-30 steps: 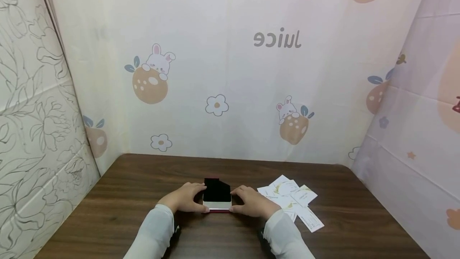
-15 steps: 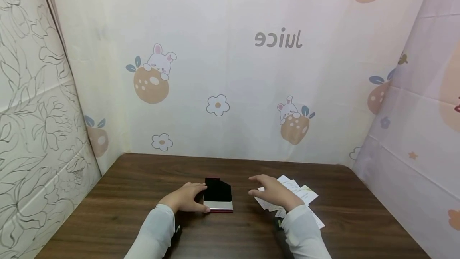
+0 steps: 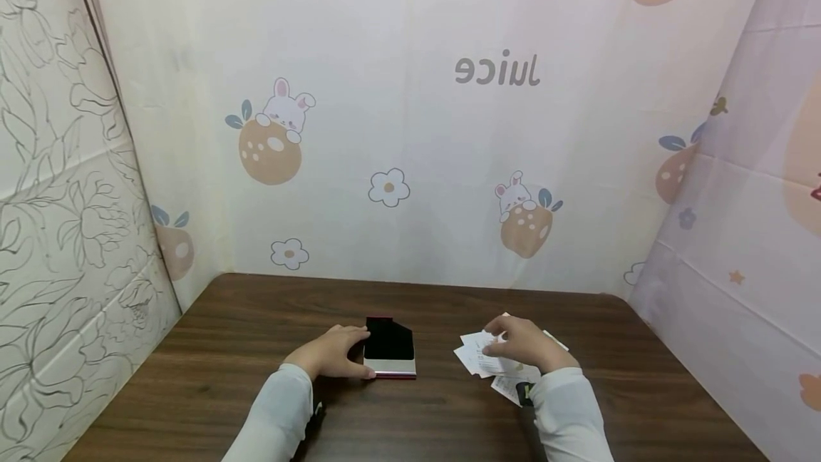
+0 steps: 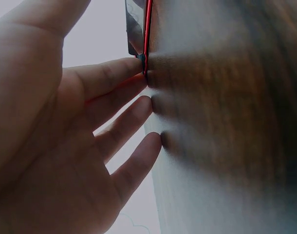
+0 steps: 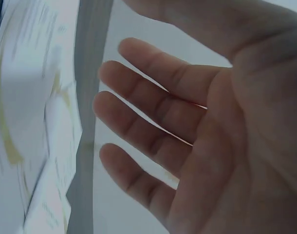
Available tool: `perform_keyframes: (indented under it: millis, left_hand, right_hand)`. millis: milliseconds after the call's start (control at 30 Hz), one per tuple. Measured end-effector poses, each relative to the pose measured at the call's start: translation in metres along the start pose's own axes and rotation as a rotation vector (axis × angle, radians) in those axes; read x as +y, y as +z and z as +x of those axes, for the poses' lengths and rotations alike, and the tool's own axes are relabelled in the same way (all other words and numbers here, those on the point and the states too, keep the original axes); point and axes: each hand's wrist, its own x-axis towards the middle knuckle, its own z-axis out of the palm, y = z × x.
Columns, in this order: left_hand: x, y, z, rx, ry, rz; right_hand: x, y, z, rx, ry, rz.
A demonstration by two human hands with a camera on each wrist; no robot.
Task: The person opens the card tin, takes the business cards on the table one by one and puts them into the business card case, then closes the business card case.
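A business card case (image 3: 389, 368) lies on the table with a black inner face, a silver front strip and red edges. My left hand (image 3: 330, 352) holds its left side, index finger at the far part and thumb at the near corner. In the left wrist view, the forefinger meets the red edge of the case (image 4: 135, 27), while other fingertips rest on the table. Over a loose, overlapping pile of white business cards (image 3: 476, 355) hovers my right hand (image 3: 529, 343). The right wrist view shows its loosely bent fingers apart from the cards (image 5: 27, 87), holding nothing. The hand hides part of the pile.
The dark wood table (image 3: 244, 319) has its far edge against a patterned cloth backdrop (image 3: 398, 127). Cloth panels also hang at the left (image 3: 64, 162) and right (image 3: 750, 248).
My right hand has let go of the case's right side and moved right, over the business cards. My left hand has stayed at the case, which has not moved on the table.
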Motion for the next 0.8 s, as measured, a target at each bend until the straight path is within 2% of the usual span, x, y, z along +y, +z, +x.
perform_keyframes:
  millis: [100,167,333,500,800]
  left_hand:
    - [-0.002,0.000,0.001,-0.002,-0.003,0.004]
    - [-0.002,0.001,0.001,0.000,-0.002,0.004]
    - [-0.002,0.001,0.002,-0.001,0.001,0.003]
    - [-0.002,0.001,0.001,-0.002,0.000,-0.001]
    - [-0.002,0.002,0.001,-0.001,-0.006,0.000]
  right_hand:
    - [0.005,-0.001,-0.004,-0.025,0.069,-0.036]
    - [0.007,-0.001,-0.005,-0.052,0.087,-0.048]
    - [0.012,0.000,-0.008,-0.093,0.082,-0.044]
    - [0.016,0.002,-0.008,-0.088,0.057,-0.035]
    - [0.021,0.009,-0.002,-0.109,0.111,-0.037]
